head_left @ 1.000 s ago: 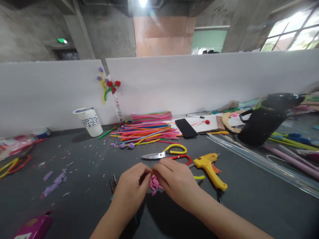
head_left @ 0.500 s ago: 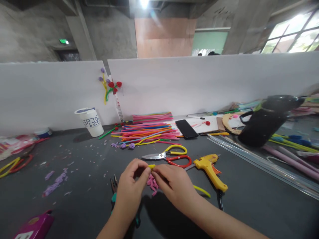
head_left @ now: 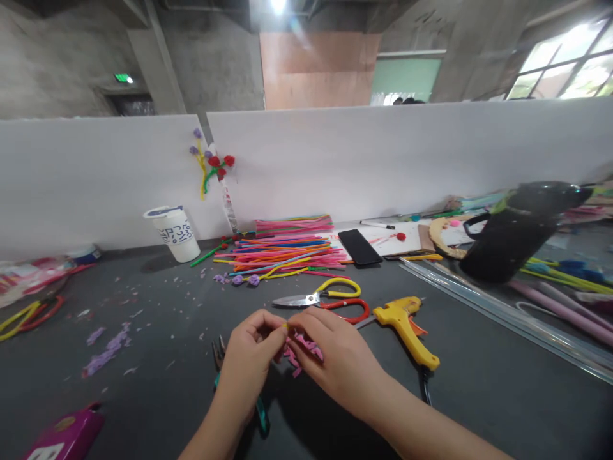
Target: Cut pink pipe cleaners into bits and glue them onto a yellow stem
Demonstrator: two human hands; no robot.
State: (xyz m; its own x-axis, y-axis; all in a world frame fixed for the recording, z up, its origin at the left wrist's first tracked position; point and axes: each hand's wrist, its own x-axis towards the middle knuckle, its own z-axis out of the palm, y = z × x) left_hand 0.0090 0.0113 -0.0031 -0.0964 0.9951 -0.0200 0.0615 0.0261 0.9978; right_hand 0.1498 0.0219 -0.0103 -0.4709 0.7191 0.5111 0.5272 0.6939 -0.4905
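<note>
Head view: left hand and right hand pinching yellow piece before scissors
Cup: left of scissors; blue markings illegible
Purple case: white label unreadable

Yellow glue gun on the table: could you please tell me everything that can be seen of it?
The glue gun has a yellow body, plastic by its look, an orange trigger and a small greyish nozzle. A greyish stick protrudes from its rear; a black cable leaves the handle. It lies on its side on the dark table, nozzle pointing rightward. The right hand is clear of the yellow body; whether the stick touches the scissors cannot be told.
</note>
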